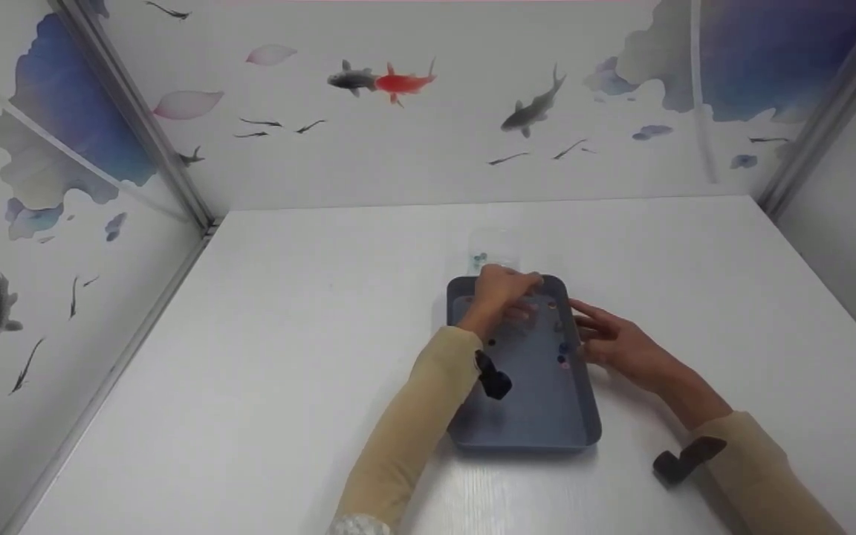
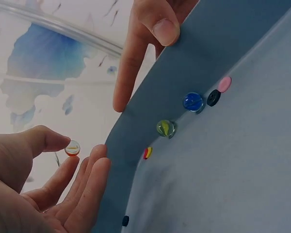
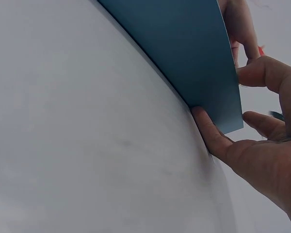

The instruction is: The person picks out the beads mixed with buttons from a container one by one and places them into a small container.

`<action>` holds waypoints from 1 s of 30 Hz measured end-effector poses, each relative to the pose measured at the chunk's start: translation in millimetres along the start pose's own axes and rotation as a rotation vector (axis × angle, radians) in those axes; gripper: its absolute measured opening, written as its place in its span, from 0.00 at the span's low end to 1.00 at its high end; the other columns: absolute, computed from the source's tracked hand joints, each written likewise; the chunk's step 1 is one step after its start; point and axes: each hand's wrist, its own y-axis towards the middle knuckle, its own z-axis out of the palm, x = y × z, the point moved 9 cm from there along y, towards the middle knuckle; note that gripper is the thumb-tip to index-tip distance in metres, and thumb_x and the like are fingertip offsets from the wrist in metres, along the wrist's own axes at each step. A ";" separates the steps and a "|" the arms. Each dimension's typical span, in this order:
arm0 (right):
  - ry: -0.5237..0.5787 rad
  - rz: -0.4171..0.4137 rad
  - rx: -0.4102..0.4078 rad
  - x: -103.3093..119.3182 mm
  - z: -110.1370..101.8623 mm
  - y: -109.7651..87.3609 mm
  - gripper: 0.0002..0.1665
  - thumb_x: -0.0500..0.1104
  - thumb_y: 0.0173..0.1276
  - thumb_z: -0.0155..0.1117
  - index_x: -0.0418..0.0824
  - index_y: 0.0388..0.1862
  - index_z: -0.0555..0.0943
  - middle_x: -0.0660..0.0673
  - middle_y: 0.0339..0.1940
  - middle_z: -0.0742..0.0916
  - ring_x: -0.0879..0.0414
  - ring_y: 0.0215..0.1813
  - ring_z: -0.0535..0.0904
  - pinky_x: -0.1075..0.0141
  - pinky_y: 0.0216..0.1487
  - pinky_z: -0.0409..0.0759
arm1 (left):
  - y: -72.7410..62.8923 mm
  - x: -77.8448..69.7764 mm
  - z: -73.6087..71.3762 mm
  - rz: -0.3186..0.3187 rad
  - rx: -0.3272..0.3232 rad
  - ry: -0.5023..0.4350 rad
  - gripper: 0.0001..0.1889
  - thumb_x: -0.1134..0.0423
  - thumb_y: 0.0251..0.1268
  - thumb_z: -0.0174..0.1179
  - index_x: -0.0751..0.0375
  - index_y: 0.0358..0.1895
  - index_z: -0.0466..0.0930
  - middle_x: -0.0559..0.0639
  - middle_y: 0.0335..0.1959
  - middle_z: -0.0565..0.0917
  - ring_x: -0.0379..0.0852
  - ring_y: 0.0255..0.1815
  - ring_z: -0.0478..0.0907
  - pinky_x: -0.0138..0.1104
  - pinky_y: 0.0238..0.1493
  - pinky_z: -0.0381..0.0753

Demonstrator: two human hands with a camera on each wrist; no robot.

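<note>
My left hand (image 1: 502, 290) is over the far end of a grey-blue rectangular tray (image 1: 524, 423). It pinches a clear marble (image 2: 72, 148) with an orange-red swirl between thumb and fingertip, the other fingers extended. My right hand (image 1: 625, 353) is at the tray's right side, its thumb at the rim and fingertips touching the outer wall. Inside the tray, along that wall in the left wrist view, lie a blue marble (image 2: 193, 102), a clear marble with a yellow-green swirl (image 2: 166, 128), a pink button (image 2: 224, 84), a black button (image 2: 214, 98) and a red-and-yellow piece (image 2: 147, 153).
Beyond the tray's far end lies a clear plastic bag (image 1: 498, 241) with small teal pieces in it. Another small dark piece (image 2: 125, 221) is in the tray. The white table (image 1: 309, 357) is enclosed by panels printed with fish.
</note>
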 end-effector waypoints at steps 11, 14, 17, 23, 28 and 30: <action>0.063 -0.033 0.018 2.7 1.5 -1.5 0.46 0.37 0.69 0.60 0.56 0.82 0.54 0.37 0.80 0.65 0.40 0.80 0.62 0.58 0.70 0.79 | -3.5 -18.9 -15.8 0.123 0.028 -0.001 0.11 0.60 0.64 0.66 0.64 0.41 0.88 0.57 0.38 0.90 0.50 0.31 0.90 0.33 0.24 0.89; 0.050 -0.031 0.013 2.2 0.9 -1.1 0.46 0.37 0.69 0.61 0.57 0.82 0.55 0.37 0.80 0.65 0.40 0.80 0.62 0.55 0.71 0.77 | -2.9 -24.7 -20.8 0.156 0.032 0.006 0.10 0.60 0.64 0.65 0.64 0.39 0.88 0.60 0.40 0.90 0.48 0.28 0.89 0.34 0.24 0.89; 0.044 -0.022 0.010 1.7 0.8 -1.1 0.46 0.38 0.69 0.61 0.57 0.82 0.55 0.37 0.81 0.64 0.40 0.80 0.62 0.49 0.74 0.74 | -1.4 -29.1 -26.0 0.179 0.027 0.025 0.09 0.60 0.65 0.65 0.63 0.38 0.88 0.60 0.40 0.90 0.45 0.24 0.88 0.35 0.26 0.90; 0.035 -0.013 -0.002 1.0 0.2 -0.7 0.46 0.38 0.70 0.61 0.58 0.82 0.55 0.37 0.81 0.63 0.39 0.80 0.61 0.48 0.74 0.73 | 2.7 -34.3 -37.6 0.207 0.016 0.056 0.10 0.60 0.65 0.65 0.64 0.42 0.87 0.59 0.42 0.90 0.43 0.23 0.87 0.34 0.26 0.90; 0.041 -0.013 -0.002 0.5 -0.1 -0.2 0.46 0.37 0.69 0.60 0.58 0.82 0.55 0.37 0.81 0.63 0.40 0.80 0.61 0.48 0.75 0.72 | 7.4 -35.3 -46.7 0.214 -0.003 0.053 0.12 0.60 0.66 0.64 0.65 0.45 0.86 0.58 0.43 0.89 0.43 0.25 0.88 0.32 0.25 0.89; 0.043 -0.014 -0.001 0.7 -0.6 -0.1 0.46 0.37 0.69 0.60 0.57 0.82 0.55 0.37 0.81 0.63 0.40 0.80 0.61 0.48 0.75 0.71 | 9.7 -35.5 -49.0 0.208 -0.010 0.038 0.12 0.60 0.66 0.64 0.64 0.46 0.86 0.56 0.42 0.89 0.43 0.25 0.87 0.32 0.24 0.89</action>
